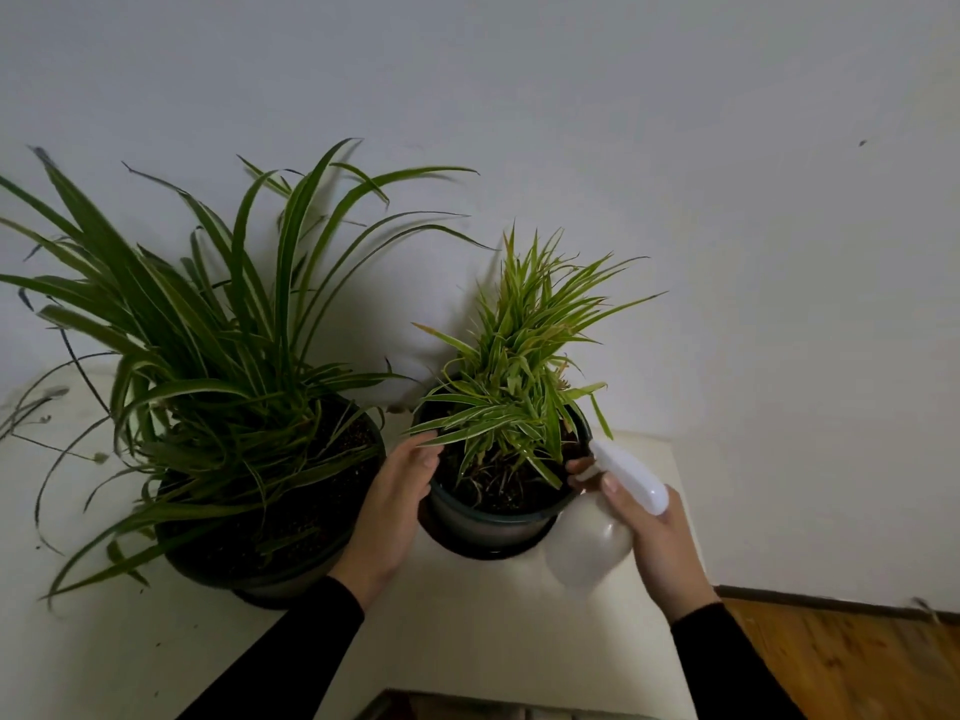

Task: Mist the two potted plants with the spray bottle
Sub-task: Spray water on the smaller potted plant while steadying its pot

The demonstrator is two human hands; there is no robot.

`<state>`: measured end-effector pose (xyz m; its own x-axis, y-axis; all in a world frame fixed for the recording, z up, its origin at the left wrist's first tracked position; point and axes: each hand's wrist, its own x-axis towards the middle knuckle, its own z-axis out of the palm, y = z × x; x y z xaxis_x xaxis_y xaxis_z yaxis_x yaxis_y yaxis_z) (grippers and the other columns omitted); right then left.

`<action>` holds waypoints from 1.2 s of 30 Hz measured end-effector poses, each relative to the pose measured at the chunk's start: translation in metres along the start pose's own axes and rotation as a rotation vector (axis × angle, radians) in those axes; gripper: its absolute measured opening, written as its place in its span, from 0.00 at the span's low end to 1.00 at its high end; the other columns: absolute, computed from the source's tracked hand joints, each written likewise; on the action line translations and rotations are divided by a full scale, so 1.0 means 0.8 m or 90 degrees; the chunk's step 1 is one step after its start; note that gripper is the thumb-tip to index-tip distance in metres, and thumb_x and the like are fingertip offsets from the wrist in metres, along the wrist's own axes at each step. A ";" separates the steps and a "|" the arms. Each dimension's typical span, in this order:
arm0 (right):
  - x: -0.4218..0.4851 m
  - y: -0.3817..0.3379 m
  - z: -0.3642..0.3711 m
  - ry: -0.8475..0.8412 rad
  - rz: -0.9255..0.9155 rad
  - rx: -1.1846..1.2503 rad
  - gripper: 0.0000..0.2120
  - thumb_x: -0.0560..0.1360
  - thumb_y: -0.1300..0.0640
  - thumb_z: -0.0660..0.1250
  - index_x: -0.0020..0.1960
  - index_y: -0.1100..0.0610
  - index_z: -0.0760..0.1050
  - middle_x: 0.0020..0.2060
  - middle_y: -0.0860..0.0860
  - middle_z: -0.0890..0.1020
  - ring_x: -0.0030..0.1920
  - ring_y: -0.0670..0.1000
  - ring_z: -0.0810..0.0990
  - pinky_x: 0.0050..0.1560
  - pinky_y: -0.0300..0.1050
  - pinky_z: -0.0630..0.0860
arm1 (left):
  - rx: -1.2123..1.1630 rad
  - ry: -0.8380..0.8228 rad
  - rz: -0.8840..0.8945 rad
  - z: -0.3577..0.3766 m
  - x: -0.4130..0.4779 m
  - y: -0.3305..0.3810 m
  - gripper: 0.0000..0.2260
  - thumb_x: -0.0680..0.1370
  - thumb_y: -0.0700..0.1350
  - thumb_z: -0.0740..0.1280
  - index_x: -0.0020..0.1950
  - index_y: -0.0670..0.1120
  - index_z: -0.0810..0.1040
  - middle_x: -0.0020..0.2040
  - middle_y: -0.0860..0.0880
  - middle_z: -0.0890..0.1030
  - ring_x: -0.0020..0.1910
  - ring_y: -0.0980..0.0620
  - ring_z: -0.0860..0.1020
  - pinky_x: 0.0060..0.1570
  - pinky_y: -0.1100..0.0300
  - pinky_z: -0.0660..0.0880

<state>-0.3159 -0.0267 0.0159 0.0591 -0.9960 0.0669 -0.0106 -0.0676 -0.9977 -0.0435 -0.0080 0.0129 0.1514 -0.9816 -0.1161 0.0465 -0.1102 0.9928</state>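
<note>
Now, working from your left: the large plant (pixel 218 324) fans long, strap-like dark green leaves with pale edges out of a wide dark pot (pixel 270 517) full of crumbly soil, and nothing is aimed at it at present. Your left hand (pixel 389 517) sits in the gap between the two pots, fingers loosely spread and holding nothing, its fingertips at the rim of the small pot (pixel 488 527). That smooth, dark-rimmed pot holds the small plant (pixel 519 356), a tighter, upright tuft of yellow-green striped blades. Just beside it, your right hand (pixel 654 532) is wrapped around the spray bottle (pixel 613 517), white translucent plastic with a rounded belly, a finger at the trigger. Its head runs up and to the left, so the nozzle points at the small plant's lower leaves, nearly touching the pot's right rim. The large plant lies well off to the left, across your other hand; I judge it needs a swing of the nozzle.
</note>
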 end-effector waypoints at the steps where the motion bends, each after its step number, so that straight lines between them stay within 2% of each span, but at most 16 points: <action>1: 0.009 -0.003 -0.009 0.012 -0.011 0.002 0.12 0.78 0.53 0.69 0.53 0.60 0.87 0.54 0.58 0.90 0.59 0.61 0.87 0.68 0.63 0.77 | 0.000 0.003 0.001 0.003 -0.001 0.001 0.24 0.72 0.65 0.61 0.64 0.57 0.77 0.64 0.58 0.79 0.65 0.61 0.75 0.67 0.53 0.71; 4: 0.035 -0.016 -0.030 0.037 -0.026 0.014 0.09 0.79 0.54 0.70 0.52 0.53 0.89 0.50 0.60 0.90 0.50 0.62 0.88 0.62 0.60 0.79 | -0.001 0.016 0.016 0.012 -0.002 0.007 0.17 0.76 0.60 0.62 0.62 0.58 0.78 0.60 0.62 0.81 0.62 0.63 0.77 0.64 0.56 0.71; 7: 0.063 -0.029 -0.049 0.055 -0.035 0.024 0.09 0.79 0.54 0.71 0.54 0.52 0.89 0.47 0.60 0.90 0.45 0.60 0.87 0.57 0.57 0.80 | -0.010 0.034 0.029 0.021 -0.002 0.014 0.09 0.82 0.50 0.61 0.58 0.58 0.79 0.56 0.62 0.82 0.60 0.64 0.78 0.59 0.61 0.72; 13: 0.119 -0.049 -0.072 0.002 -0.018 -0.014 0.12 0.78 0.47 0.74 0.51 0.55 0.89 0.47 0.63 0.89 0.42 0.59 0.86 0.51 0.53 0.81 | -0.017 0.045 0.034 0.030 0.002 0.013 0.14 0.82 0.40 0.62 0.61 0.56 0.79 0.60 0.59 0.82 0.63 0.62 0.77 0.65 0.57 0.70; 15: 0.137 -0.049 -0.077 -0.038 -0.003 -0.033 0.15 0.80 0.47 0.71 0.52 0.59 0.87 0.48 0.65 0.88 0.42 0.60 0.85 0.52 0.54 0.80 | -0.007 0.041 0.043 0.034 0.003 0.014 0.15 0.80 0.39 0.64 0.63 0.54 0.79 0.61 0.58 0.82 0.64 0.61 0.77 0.67 0.55 0.70; 18: 0.163 -0.046 -0.079 -0.089 0.009 -0.051 0.20 0.82 0.48 0.68 0.53 0.67 0.85 0.47 0.66 0.88 0.41 0.61 0.84 0.54 0.54 0.79 | 0.021 0.043 0.040 0.042 0.004 0.015 0.19 0.77 0.41 0.67 0.66 0.53 0.76 0.64 0.57 0.81 0.66 0.60 0.76 0.71 0.49 0.69; 21: 0.186 -0.042 -0.079 -0.132 0.016 -0.075 0.24 0.83 0.48 0.68 0.51 0.72 0.82 0.46 0.65 0.88 0.41 0.60 0.83 0.53 0.52 0.79 | 0.048 0.063 0.039 0.051 0.007 0.016 0.21 0.72 0.49 0.69 0.66 0.56 0.76 0.65 0.57 0.80 0.68 0.56 0.74 0.72 0.43 0.66; 24: 0.207 -0.040 -0.079 -0.172 0.030 -0.105 0.24 0.83 0.49 0.67 0.49 0.73 0.82 0.44 0.63 0.88 0.40 0.60 0.84 0.56 0.53 0.80 | 0.077 0.089 0.040 0.059 0.010 0.021 0.25 0.70 0.56 0.70 0.67 0.57 0.75 0.66 0.58 0.79 0.69 0.56 0.74 0.71 0.43 0.68; 27: 0.226 -0.038 -0.080 -0.205 0.039 -0.130 0.24 0.83 0.49 0.67 0.47 0.72 0.82 0.44 0.66 0.88 0.41 0.62 0.85 0.61 0.57 0.80 | 0.091 0.091 0.057 0.067 0.015 0.024 0.20 0.73 0.52 0.69 0.65 0.59 0.76 0.66 0.57 0.79 0.68 0.56 0.74 0.71 0.45 0.69; 29: 0.238 -0.037 -0.083 -0.230 0.054 -0.153 0.23 0.82 0.49 0.68 0.47 0.70 0.83 0.44 0.66 0.88 0.41 0.62 0.85 0.62 0.57 0.80 | 0.106 0.097 0.064 0.074 0.018 0.025 0.20 0.72 0.55 0.69 0.64 0.60 0.76 0.66 0.57 0.79 0.68 0.56 0.74 0.71 0.46 0.69; 32: 0.254 -0.036 -0.086 -0.260 0.082 -0.196 0.21 0.82 0.50 0.69 0.42 0.67 0.84 0.42 0.66 0.88 0.41 0.62 0.84 0.58 0.55 0.81 | 0.117 0.104 0.052 0.081 0.019 0.021 0.22 0.70 0.59 0.69 0.65 0.60 0.76 0.66 0.58 0.78 0.68 0.57 0.73 0.71 0.46 0.69; 36: 0.270 -0.035 -0.092 -0.290 0.098 -0.223 0.20 0.81 0.51 0.69 0.39 0.65 0.84 0.40 0.66 0.87 0.42 0.62 0.84 0.53 0.51 0.81 | 0.107 0.107 0.037 0.088 0.020 0.017 0.24 0.71 0.57 0.69 0.67 0.56 0.75 0.66 0.58 0.78 0.68 0.58 0.74 0.71 0.47 0.69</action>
<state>-0.3765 -0.2445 0.0595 0.4529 -0.8755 -0.1686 -0.3770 -0.0167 -0.9261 -0.1100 -0.0358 0.0265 0.3125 -0.9487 -0.0475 -0.1296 -0.0922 0.9873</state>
